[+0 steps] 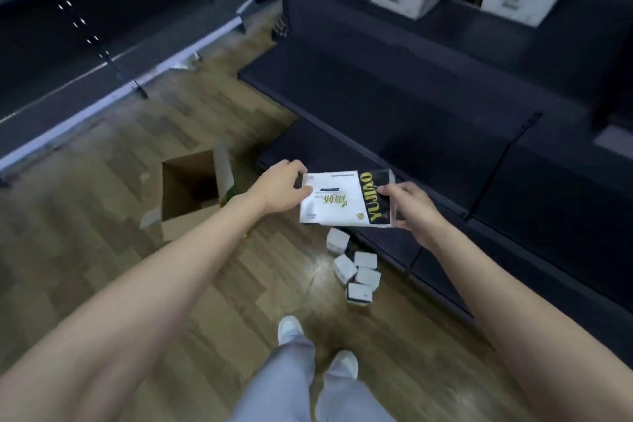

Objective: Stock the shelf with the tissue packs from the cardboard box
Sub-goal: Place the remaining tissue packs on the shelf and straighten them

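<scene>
Left hand (pixel 281 187) pinches tissue pack (pixel 342 200) left edge | right hand (pixel 409 205) grips right edge | pack between hands

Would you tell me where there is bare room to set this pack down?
The dark lower shelf, just beyond the pack in both hands, is bare. The top shelf is crowded with packs. On the floor, small packs cluster by the shelf foot; bare floor lies between them and the box.

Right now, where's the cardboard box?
In the head view, the cardboard box stands open on the wooden floor, left of the left hand, which holds the tissue pack together with the right hand.
</scene>
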Demonstrator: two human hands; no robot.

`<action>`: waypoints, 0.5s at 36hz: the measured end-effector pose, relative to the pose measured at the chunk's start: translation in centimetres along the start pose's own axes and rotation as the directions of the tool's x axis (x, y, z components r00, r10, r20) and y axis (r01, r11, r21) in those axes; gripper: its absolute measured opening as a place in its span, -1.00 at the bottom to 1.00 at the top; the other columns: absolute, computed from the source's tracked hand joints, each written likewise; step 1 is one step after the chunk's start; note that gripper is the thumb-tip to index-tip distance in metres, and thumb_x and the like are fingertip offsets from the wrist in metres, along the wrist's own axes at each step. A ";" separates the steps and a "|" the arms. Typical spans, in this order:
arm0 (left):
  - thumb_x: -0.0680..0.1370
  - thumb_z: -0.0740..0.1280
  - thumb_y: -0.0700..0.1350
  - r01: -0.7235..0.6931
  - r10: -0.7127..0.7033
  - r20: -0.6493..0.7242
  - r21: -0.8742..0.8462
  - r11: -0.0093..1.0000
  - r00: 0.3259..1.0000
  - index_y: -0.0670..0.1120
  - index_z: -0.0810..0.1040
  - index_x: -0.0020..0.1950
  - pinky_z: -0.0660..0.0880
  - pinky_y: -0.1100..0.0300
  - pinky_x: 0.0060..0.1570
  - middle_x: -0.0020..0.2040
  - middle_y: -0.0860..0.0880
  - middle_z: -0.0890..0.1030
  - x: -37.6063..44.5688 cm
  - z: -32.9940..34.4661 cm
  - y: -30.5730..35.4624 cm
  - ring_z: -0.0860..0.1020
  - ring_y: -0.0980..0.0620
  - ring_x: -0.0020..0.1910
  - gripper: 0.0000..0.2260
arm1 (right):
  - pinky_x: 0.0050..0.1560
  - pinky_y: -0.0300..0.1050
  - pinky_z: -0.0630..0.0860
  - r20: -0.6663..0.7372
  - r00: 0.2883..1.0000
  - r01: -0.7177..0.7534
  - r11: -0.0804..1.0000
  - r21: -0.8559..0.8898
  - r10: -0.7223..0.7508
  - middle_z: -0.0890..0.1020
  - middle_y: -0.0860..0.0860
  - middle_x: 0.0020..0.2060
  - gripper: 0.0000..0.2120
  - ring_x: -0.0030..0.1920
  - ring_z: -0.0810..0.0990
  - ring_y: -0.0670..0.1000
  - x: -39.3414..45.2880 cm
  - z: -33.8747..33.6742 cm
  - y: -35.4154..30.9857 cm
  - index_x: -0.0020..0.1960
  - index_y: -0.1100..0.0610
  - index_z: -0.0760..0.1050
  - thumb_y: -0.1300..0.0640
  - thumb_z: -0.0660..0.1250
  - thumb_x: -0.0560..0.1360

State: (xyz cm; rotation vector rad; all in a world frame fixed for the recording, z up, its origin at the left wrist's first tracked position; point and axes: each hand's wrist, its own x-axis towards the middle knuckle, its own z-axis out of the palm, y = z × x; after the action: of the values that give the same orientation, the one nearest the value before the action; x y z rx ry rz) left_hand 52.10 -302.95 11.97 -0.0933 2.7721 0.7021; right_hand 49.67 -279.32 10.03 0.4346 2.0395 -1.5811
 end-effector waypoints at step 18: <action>0.37 0.53 -0.03 -0.254 0.277 -0.001 -0.402 0.880 0.961 -0.03 0.48 0.16 0.51 0.26 -0.04 0.05 0.06 0.59 -1.6 -15.0 9.1 0.57 0.11 0.02 -0.57 | 0.08 -0.15 0.47 0.269 0.844 0.535 0.763 -0.362 -0.464 0.57 0.01 0.13 -0.46 0.09 0.57 -0.02 -8.5 -0.7 -19.7 0.32 0.06 0.34 -0.01 0.45 0.43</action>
State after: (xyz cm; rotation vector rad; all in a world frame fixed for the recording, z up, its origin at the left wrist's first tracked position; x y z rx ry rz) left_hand 48.68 -302.10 29.18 0.2292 2.5692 1.3149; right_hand 45.76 -283.38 30.76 -0.4376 2.4036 -1.3115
